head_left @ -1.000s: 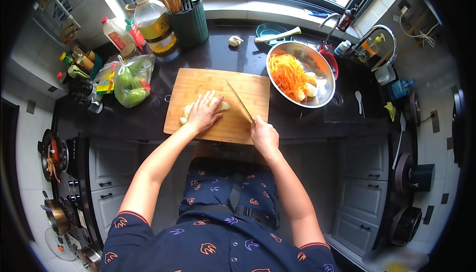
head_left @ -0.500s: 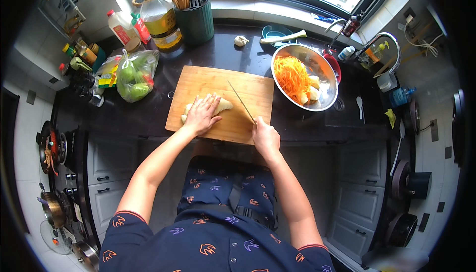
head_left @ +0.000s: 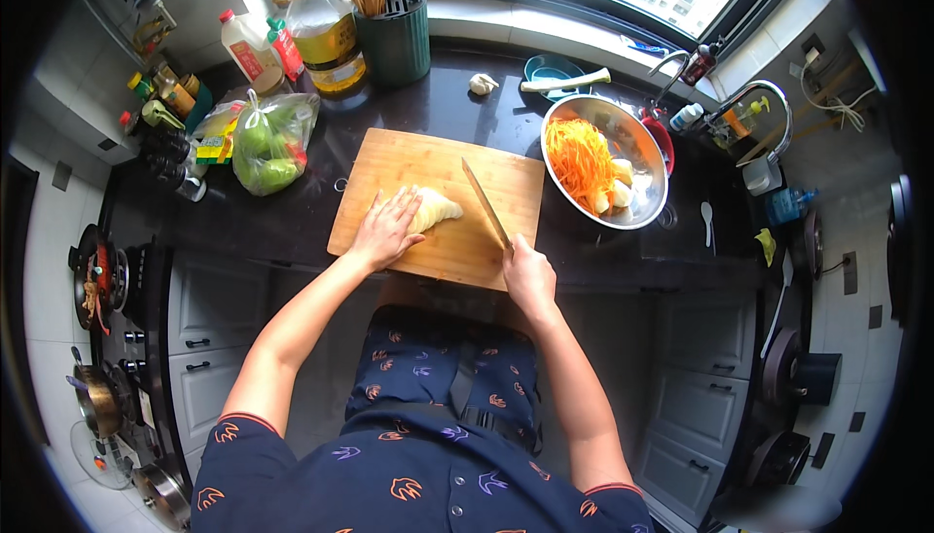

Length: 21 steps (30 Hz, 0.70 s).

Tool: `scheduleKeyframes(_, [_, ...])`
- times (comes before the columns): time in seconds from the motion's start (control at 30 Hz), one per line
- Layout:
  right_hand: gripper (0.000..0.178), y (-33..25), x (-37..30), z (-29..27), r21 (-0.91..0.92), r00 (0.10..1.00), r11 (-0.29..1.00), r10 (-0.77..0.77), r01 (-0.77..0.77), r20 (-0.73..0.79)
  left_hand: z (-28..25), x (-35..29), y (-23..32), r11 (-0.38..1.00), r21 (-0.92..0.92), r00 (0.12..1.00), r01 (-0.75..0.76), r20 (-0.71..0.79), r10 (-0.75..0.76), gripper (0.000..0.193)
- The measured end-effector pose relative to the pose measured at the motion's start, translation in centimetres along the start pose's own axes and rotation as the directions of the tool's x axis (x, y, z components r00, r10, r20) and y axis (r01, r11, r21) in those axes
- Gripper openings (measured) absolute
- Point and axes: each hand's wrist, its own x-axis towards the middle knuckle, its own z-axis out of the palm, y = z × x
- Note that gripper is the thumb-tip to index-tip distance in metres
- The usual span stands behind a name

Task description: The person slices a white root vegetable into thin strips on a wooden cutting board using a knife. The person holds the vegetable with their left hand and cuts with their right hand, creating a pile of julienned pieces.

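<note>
My left hand point(head_left: 387, 227) lies flat, fingers stretched out, on a pile of pale slices of a vegetable point(head_left: 440, 208) whose exact kind I cannot tell. The slices overlap in a leaning row on a wooden cutting board point(head_left: 389, 158); those under my palm are hidden. My right hand point(head_left: 530, 275) is closed round the handle of a kitchen knife point(head_left: 484, 200). Its blade points away from me and to the left, to the right of the slices and apart from them. To the right of the board, a metal bowl point(head_left: 647, 159) holds shredded carrot point(head_left: 579, 159) and whitish pieces.
Behind the board lie a garlic bulb point(head_left: 483, 84) and a teal dish point(head_left: 550, 71) with a pale long-handled tool across it. A bag of green vegetables point(head_left: 268, 149), an oil jug point(head_left: 326, 37) and a chopstick holder point(head_left: 394, 42) stand left. A white spoon point(head_left: 707, 224) lies right.
The knife has turned to show more of its blade face. My left hand stays on the slices, which now look more fanned out. The whole view has shifted slightly.
</note>
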Motion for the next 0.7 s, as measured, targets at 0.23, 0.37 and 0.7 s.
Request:
scheduleKeyframes(0.23, [0.019,-0.4,-0.1,-0.3,-0.004,1.0,1.0,0.017,-0.017,0.021,-1.0,-0.6,-0.9,0.999,-0.012,0.999,0.038,0.034,-0.038,0.076])
scheduleKeyframes(0.37, [0.019,-0.2,0.2,-0.3,0.012,0.999,0.999,0.031,-0.031,0.014,-0.7,-1.1,-1.9,0.998,-0.019,0.997,0.056,0.06,-0.054,0.077])
scheduleKeyframes(0.7, [0.018,-0.2,0.1,-0.2,0.003,0.999,1.0,0.03,-0.03,0.028,-3.2,-5.0,-5.0,0.855,-0.458,0.968,0.244,0.057,-0.246,0.092])
